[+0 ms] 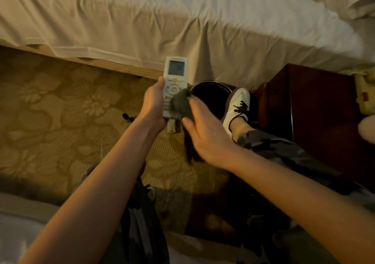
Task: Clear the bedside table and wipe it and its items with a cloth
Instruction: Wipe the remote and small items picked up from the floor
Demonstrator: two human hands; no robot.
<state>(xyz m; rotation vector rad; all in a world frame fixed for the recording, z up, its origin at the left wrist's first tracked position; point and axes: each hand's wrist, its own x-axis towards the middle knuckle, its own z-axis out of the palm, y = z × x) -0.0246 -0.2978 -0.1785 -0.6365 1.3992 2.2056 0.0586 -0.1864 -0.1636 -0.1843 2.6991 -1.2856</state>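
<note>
The bed (182, 20) fills the top of the view, its white sheet creased and hanging over a pale wooden frame. Below it spreads the carpet (50, 111), tan with a woven flower pattern. At the right stands the bedside table, its dark glossy tabletop (316, 105) carrying a yellow-green object at the far edge (too cropped to identify). A round black bin (211, 93) sits on the floor between bed and table, beside a white laced shoe (239, 105).

The left hand (154, 105) holds a white remote (175, 77) upright over the carpet, fingers wrapped round its lower half; it is a slim hard plastic slab with a grey screen above rows of small buttons. The right hand (205, 133) grips a dark soft cloth (180, 105), bunched and pressed against the buttons, with the rest trailing below the palm.

The likely trouble: rubbing over the keys could press them, and a hard push on smooth plastic could slide the remote out of the one-handed hold and into the bin or onto the carpet.
</note>
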